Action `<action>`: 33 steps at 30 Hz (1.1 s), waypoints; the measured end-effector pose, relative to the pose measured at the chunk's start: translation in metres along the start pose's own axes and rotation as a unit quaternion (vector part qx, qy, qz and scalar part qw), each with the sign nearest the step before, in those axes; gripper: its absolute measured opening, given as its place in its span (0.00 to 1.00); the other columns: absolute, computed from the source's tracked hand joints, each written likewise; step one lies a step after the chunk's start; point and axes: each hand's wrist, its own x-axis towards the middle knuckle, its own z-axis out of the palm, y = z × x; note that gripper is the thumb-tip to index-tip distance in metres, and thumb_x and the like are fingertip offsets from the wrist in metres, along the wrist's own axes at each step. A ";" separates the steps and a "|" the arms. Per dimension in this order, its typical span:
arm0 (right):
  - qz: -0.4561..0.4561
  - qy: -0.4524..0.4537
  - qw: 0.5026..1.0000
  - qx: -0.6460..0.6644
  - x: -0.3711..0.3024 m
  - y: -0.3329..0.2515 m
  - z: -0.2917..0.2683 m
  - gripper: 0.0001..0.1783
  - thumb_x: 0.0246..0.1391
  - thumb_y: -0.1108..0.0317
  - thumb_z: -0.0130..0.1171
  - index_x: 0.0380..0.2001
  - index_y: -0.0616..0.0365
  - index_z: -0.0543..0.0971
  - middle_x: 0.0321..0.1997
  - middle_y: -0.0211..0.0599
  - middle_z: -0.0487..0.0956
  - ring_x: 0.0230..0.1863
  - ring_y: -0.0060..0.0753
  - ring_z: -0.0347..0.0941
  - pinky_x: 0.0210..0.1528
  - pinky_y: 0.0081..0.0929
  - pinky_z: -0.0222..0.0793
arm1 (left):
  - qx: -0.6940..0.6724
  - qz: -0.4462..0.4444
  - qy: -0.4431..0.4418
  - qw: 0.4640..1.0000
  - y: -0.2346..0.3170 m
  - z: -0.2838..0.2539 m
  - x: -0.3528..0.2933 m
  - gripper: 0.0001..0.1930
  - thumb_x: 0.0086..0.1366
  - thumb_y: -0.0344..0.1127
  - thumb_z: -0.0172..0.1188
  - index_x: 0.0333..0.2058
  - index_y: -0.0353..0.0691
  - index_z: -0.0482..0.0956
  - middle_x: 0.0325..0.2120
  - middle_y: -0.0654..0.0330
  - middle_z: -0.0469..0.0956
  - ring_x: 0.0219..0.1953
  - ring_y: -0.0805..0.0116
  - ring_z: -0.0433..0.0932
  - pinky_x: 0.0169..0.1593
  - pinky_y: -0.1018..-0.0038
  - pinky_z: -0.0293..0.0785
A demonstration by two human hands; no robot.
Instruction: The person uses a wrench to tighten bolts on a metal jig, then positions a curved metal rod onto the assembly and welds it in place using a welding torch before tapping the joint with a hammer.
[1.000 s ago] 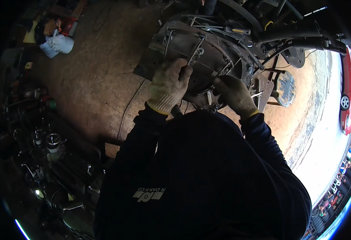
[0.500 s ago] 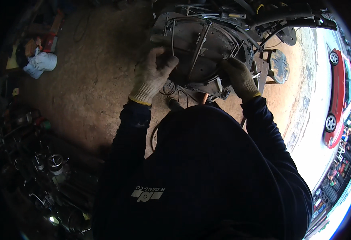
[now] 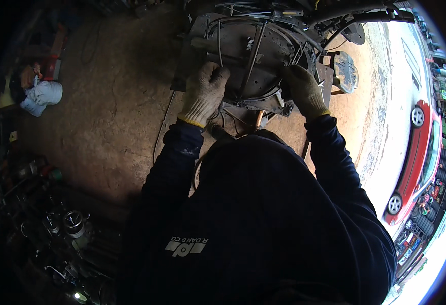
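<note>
Both my hands wear pale knit work gloves with yellow cuffs. At the left side of a dark metal worktable (image 3: pixel 256 84), my left hand (image 3: pixel 205 94) is closed, its fingertips at the lower end of a thin metal rod (image 3: pixel 220 43). My right hand (image 3: pixel 304 94) is curled at the right side, beside a curved metal band (image 3: pixel 269 94); its fingertips are in shadow, and what they grip is hidden. A straight metal bar (image 3: pixel 253 58) crosses the table between my hands. Curved metal strips (image 3: pixel 289 38) arc round the far and right edges.
A worn stool (image 3: pixel 345 71) stands right of the table. Dark pipes and machine parts (image 3: pixel 355 20) crowd the far right. Loose cable (image 3: pixel 164 124) lies on the floor. White cloth (image 3: pixel 45 94) is at far left, machinery (image 3: pixel 73 223) at lower left, a red car (image 3: pixel 416 162) outside.
My left hand has moved slightly right, its thumb and fingers drawn closer together. My right hand stays at the table's right side. The whole view has shifted a little.
</note>
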 end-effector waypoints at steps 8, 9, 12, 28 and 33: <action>-0.011 0.004 1.000 0.020 0.014 0.026 -0.002 0.24 0.68 0.49 0.55 0.46 0.63 0.81 0.33 0.37 0.82 0.32 0.29 0.79 0.36 0.28 0.74 | -0.004 0.053 0.039 0.998 0.000 0.007 0.010 0.12 0.67 0.41 0.65 0.35 0.37 0.79 0.23 0.59 0.77 0.25 0.69 0.75 0.32 0.67 0.72; -0.012 0.005 1.000 0.015 0.015 0.029 -0.002 0.25 0.68 0.48 0.55 0.46 0.63 0.81 0.34 0.38 0.83 0.33 0.30 0.80 0.37 0.28 0.75 | 0.004 0.047 0.039 0.998 0.002 0.007 0.009 0.12 0.67 0.42 0.65 0.35 0.37 0.79 0.23 0.59 0.77 0.25 0.69 0.74 0.32 0.68 0.72; -0.003 0.044 0.999 -0.026 0.019 0.032 -0.002 0.29 0.64 0.42 0.55 0.48 0.59 0.81 0.40 0.44 0.85 0.44 0.42 0.84 0.48 0.36 0.75 | 0.018 0.027 0.031 0.999 0.011 0.010 0.001 0.15 0.67 0.44 0.65 0.37 0.37 0.80 0.24 0.61 0.76 0.27 0.71 0.72 0.35 0.69 0.70; -0.008 0.049 0.999 -0.008 0.004 0.017 0.006 0.24 0.65 0.45 0.54 0.45 0.56 0.82 0.41 0.47 0.84 0.49 0.53 0.81 0.50 0.41 0.74 | 0.019 -0.033 0.018 0.999 0.012 0.009 0.002 0.16 0.66 0.46 0.65 0.31 0.37 0.78 0.23 0.67 0.70 0.28 0.75 0.65 0.34 0.71 0.65; 0.005 0.118 0.993 0.016 -0.001 0.016 0.022 0.24 0.65 0.46 0.54 0.43 0.58 0.82 0.39 0.48 0.84 0.46 0.51 0.81 0.48 0.40 0.72 | 0.030 -0.019 -0.067 0.997 0.003 -0.006 0.012 0.17 0.66 0.46 0.66 0.29 0.37 0.76 0.20 0.68 0.66 0.25 0.75 0.63 0.31 0.70 0.65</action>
